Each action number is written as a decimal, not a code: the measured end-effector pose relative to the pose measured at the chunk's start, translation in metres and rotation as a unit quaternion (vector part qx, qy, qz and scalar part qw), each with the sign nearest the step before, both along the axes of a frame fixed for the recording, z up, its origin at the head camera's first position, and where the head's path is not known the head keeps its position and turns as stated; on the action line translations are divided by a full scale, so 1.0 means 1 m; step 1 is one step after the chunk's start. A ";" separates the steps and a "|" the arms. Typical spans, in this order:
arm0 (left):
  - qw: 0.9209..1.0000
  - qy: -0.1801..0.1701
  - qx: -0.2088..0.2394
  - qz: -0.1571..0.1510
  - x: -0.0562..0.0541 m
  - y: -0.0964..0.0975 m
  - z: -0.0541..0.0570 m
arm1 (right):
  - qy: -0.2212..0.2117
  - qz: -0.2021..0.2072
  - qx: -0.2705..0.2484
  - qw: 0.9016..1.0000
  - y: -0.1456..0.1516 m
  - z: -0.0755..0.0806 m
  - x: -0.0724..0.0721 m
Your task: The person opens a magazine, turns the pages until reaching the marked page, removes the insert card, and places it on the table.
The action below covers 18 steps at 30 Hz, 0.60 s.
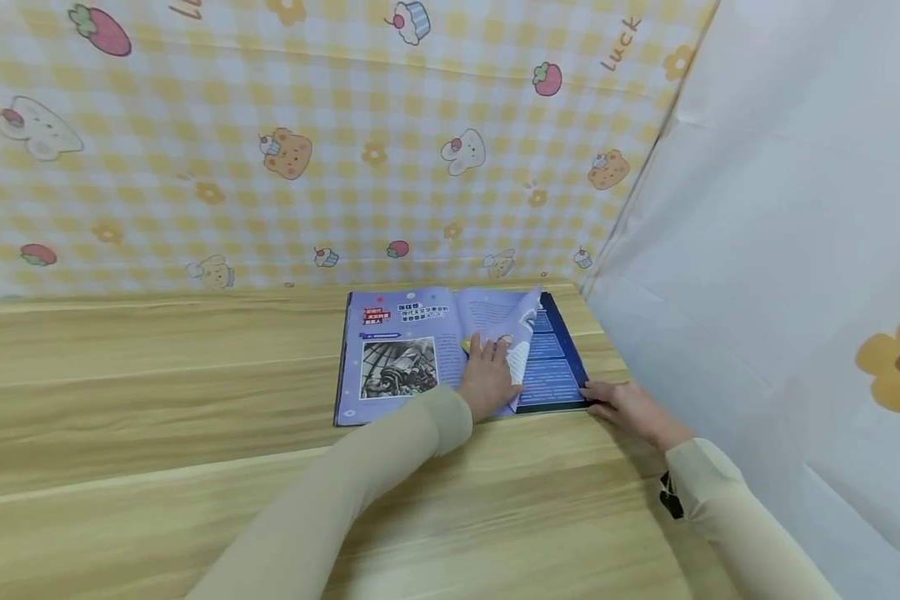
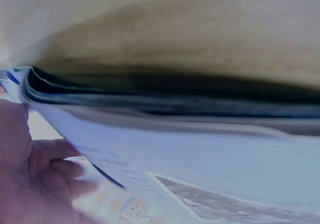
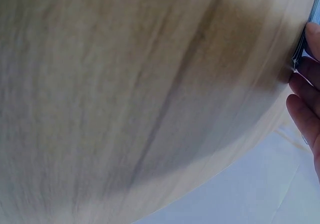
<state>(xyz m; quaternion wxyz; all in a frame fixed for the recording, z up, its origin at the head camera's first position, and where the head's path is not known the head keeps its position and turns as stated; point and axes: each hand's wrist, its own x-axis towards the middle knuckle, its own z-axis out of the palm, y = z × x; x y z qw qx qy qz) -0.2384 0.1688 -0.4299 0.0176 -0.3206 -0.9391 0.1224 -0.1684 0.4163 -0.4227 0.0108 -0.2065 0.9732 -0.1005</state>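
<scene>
An open magazine (image 1: 450,358) lies on the table, its left page printed with a black-and-white photo (image 1: 399,368). On the right side a lifted lilac page (image 1: 523,346) curls over toward the spine, and a dark blue page (image 1: 553,367) shows beneath it. My left hand (image 1: 487,379) rests on the curling page with its fingers stretched away from me. In the left wrist view the left hand (image 2: 37,176) is beside the magazine's bent spine. At the lower right corner of the magazine, my right hand (image 1: 622,408) pinches the edge between thumb and fingers (image 3: 302,111).
The wooden table (image 1: 157,400) spreads to the left and in front of the magazine. A checked cloth with cartoon prints (image 1: 375,125) hangs behind it. A white sheet (image 1: 765,250) stands close along the right side, near the right arm.
</scene>
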 end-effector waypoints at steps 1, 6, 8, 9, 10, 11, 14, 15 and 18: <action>1.000 -0.015 0.010 0.001 0.001 -0.001 0.001 | -0.002 -0.002 -0.002 1.000 0.001 0.000 0.000; 0.998 -0.058 0.026 0.004 0.006 -0.020 0.008 | 0.001 -0.002 -0.008 1.000 0.001 -0.002 0.000; 0.998 -0.058 0.016 0.000 0.006 -0.032 0.012 | 0.003 -0.001 -0.012 1.000 0.001 -0.002 0.000; 0.998 -0.057 0.012 0.001 0.006 -0.038 0.013 | 0.004 -0.001 -0.013 1.000 0.001 -0.003 0.000; 0.998 -0.054 0.008 0.001 0.006 -0.044 0.014 | 0.002 0.000 -0.015 1.000 0.001 -0.003 0.000; 0.999 -0.051 0.008 0.002 0.005 -0.050 0.015 | 0.001 0.000 -0.016 1.000 0.001 -0.002 0.000; 0.999 -0.048 0.009 0.004 0.004 -0.067 0.016 | 0.001 0.000 -0.013 1.000 0.001 -0.001 -0.001; 0.998 -0.055 0.014 0.007 0.003 -0.073 0.016 | 0.002 0.000 -0.009 1.000 0.001 -0.001 -0.001; 0.997 -0.075 0.027 0.019 0.005 -0.089 0.016 | 0.015 0.008 0.003 1.000 0.001 0.001 -0.001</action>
